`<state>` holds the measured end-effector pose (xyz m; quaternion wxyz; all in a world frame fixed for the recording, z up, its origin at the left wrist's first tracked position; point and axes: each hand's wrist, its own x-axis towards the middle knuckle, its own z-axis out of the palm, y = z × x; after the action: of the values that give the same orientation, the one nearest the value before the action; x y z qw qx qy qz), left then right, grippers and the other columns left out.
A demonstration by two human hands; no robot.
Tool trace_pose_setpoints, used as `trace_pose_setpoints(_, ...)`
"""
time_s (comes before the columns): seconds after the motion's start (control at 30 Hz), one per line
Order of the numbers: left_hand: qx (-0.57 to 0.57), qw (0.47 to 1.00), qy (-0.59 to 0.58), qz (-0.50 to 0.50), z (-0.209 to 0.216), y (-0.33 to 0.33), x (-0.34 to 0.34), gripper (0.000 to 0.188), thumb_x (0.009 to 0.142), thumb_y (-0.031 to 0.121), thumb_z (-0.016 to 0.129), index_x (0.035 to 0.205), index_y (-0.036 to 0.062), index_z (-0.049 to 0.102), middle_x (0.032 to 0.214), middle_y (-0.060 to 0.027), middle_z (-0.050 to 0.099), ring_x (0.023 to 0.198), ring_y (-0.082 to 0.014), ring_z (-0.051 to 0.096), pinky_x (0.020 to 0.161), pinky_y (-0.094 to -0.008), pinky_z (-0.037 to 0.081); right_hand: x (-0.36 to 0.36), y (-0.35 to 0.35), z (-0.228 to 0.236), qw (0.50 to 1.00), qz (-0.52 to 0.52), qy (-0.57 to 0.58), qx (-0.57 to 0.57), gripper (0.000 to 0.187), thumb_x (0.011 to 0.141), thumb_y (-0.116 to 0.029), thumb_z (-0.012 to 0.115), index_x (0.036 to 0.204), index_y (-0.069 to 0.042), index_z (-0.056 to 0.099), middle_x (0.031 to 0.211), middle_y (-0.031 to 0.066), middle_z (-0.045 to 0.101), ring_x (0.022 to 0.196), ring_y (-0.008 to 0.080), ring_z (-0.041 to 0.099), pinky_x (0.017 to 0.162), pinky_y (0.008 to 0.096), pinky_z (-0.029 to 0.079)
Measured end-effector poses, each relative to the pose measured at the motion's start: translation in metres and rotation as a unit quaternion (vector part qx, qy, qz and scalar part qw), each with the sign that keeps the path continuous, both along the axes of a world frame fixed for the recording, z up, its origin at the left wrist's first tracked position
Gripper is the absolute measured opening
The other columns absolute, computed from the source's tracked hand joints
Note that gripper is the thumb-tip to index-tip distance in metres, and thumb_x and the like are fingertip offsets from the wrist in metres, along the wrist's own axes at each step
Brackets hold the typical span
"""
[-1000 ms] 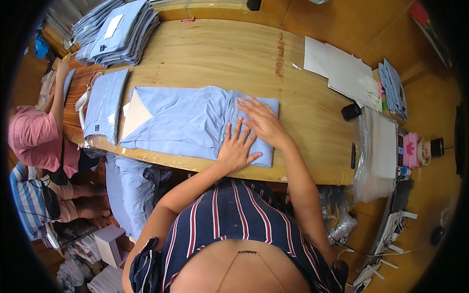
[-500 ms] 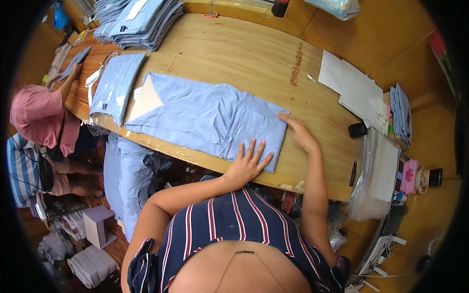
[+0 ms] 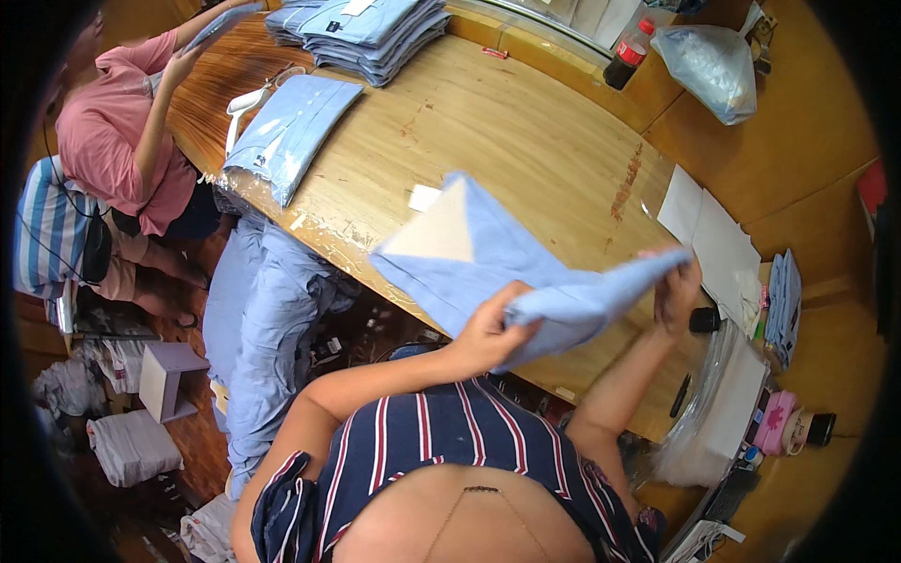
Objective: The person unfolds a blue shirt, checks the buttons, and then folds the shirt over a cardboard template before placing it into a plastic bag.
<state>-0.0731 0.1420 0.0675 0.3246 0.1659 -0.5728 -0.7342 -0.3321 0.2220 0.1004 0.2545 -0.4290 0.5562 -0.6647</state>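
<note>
A light blue shirt (image 3: pixel 511 249), partly folded, is lifted at its right end over the wooden table (image 3: pixel 526 122). A cream triangular piece (image 3: pixel 436 230) shows at its left end. My left hand (image 3: pixel 496 328) is closed on the shirt's near edge, fingers curled into the cloth. Farther right, my right hand (image 3: pixel 678 293) grips the raised right end, partly hidden by cloth and blurred. By the shirt's far left side lies a small white card (image 3: pixel 424 197).
A bagged folded shirt (image 3: pixel 293 131) lies to the left beside a white-handled tool (image 3: pixel 246 105). Behind it rises a stack of blue shirts (image 3: pixel 380 42). White sheets (image 3: pixel 709 225) and clear plastic bags (image 3: pixel 709 399) are at the right. A co-worker in pink (image 3: pixel 122 127) stands far left.
Both hands went from lying flat on the shirt to gripping it. Its right end has come up off the table and folds over. The view has shifted, and the co-worker's hands are raised.
</note>
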Motion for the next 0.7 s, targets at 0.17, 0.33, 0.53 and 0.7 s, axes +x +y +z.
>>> trace_pose_setpoints(0.17,0.25,0.948,-0.13,0.145,-0.061,-0.02,0.04,0.031,0.084,0.008,0.052,0.112,-0.0018,0.042,0.094,-0.0074,0.055,0.081,-0.0104,0.052,0.07,-0.0222,0.044,0.017,-0.129,-0.072,0.935,0.084,0.158,0.306,0.029,0.074,-0.019,0.064,0.094,0.001,0.06,0.086,0.0078,0.062,0.077,0.0141,0.056,0.069,0.0264,0.044)
trace_pose_setpoints(0.33,0.201,0.951,-0.166,0.168,-0.09,-0.027,0.067,0.038,0.087,0.011,0.048,0.119,-0.0055,0.035,0.106,-0.0151,0.054,0.088,-0.0174,0.056,0.074,-0.0244,0.047,0.025,-0.14,-0.127,0.941,0.09,0.041,0.324,0.024,0.076,-0.014,0.062,0.093,0.002,0.058,0.079,0.0071,0.061,0.068,0.0128,0.054,0.061,0.0255,0.044)
trace_pose_setpoints(0.53,0.21,0.947,-0.215,0.115,-0.093,-0.094,0.029,0.04,0.089,0.027,0.045,0.116,-0.0029,0.043,0.102,-0.0128,0.055,0.075,-0.0174,0.059,0.068,-0.0245,0.048,0.0,-0.125,-0.136,0.941,-0.091,0.024,0.326,0.027,0.076,-0.019,0.062,0.091,0.003,0.058,0.079,0.0125,0.062,0.067,0.0165,0.057,0.061,0.0281,0.045)
trace_pose_setpoints(0.7,-0.118,0.889,-0.425,0.126,-0.059,-0.129,-0.029,0.04,0.079,0.035,0.058,0.09,-0.0026,0.061,0.075,-0.0117,0.062,0.061,-0.0177,0.059,0.055,-0.0288,0.046,-0.024,-0.083,-0.15,0.887,-0.149,0.072,0.432,0.037,0.078,-0.031,0.058,0.095,0.002,0.057,0.08,0.0163,0.062,0.071,0.0225,0.059,0.064,0.0331,0.045)
